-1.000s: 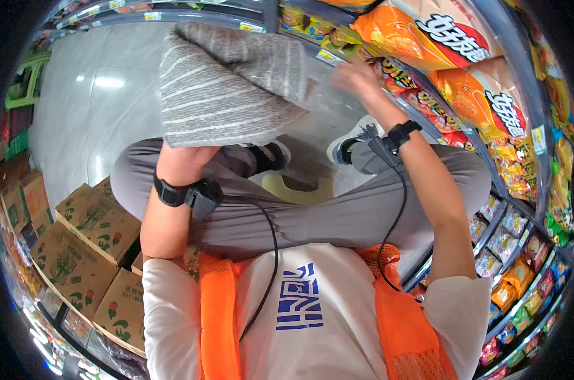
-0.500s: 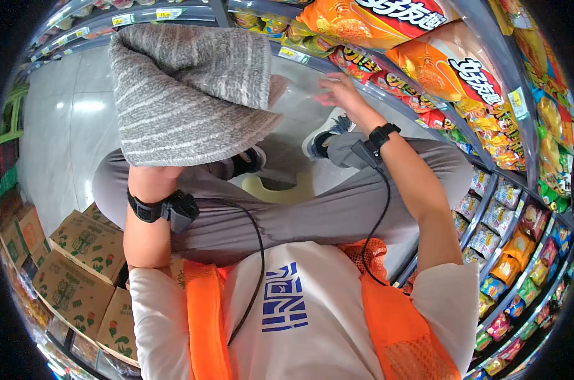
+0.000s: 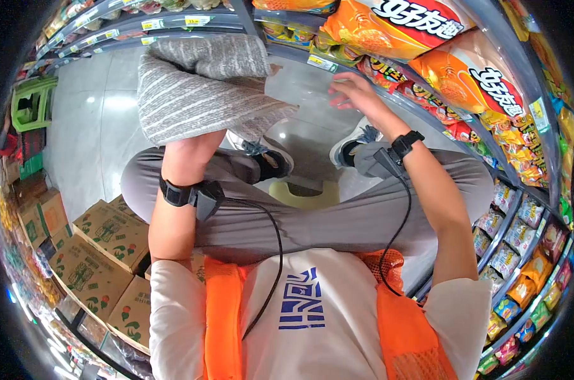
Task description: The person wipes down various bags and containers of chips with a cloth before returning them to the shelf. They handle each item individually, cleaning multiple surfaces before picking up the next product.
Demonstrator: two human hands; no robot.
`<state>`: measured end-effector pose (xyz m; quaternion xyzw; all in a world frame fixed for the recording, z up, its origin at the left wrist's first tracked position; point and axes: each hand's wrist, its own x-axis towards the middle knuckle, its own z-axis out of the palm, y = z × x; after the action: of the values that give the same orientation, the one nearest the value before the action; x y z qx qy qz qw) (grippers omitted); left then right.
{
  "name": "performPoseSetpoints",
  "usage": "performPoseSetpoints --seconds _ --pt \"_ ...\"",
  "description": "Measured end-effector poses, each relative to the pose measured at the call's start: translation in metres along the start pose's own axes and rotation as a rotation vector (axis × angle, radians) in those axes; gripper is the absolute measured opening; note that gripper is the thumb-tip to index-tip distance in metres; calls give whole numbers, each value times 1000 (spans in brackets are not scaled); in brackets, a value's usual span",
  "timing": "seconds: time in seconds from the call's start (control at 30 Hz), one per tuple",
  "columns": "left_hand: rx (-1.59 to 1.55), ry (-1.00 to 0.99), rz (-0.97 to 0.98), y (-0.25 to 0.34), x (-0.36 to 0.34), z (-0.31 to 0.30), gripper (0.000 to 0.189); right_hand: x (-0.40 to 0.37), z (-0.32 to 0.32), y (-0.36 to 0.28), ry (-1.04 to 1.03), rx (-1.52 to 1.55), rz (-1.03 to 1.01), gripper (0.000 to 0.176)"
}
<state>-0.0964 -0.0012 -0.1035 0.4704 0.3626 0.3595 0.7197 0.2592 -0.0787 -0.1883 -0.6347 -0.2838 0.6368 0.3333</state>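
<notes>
In the upper left of the frame, the striped cloth (image 3: 204,114) covers most of the left hand (image 3: 195,147); I cannot tell its fingers. The right hand (image 3: 357,95), at upper centre, is empty, fingers slightly apart. If the hidden grip is weak, the cloth could slip to the floor (image 3: 97,139).

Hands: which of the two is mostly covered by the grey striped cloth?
The left hand: only its part nearest the wrist shows below the striped cloth. The right hand is uncovered, empty and apart from the cloth.
</notes>
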Motion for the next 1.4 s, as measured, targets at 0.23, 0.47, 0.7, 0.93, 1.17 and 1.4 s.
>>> performPoseSetpoints --seconds 0.23,0.47,0.7,0.93,1.17,1.4 --pt "-283 -209 18 -2 -12 -6 41 16 27 -20 -56 32 -105 58" --pt "939 -236 510 -23 -38 -17 40 67 54 -30 141 -653 -712 84" --pt "1189 -252 569 -48 -51 -36 41 131 40 -23 267 -774 -582 57" --pt "1282 -283 570 -59 -46 -44 43 137 45 -31 283 -813 -483 43" --pt "1401 -324 570 -63 -39 -40 45 108 72 -37 408 -667 -662 32" --pt "1272 -289 610 -75 -25 -46 42 85 74 -56 424 -896 -475 30"
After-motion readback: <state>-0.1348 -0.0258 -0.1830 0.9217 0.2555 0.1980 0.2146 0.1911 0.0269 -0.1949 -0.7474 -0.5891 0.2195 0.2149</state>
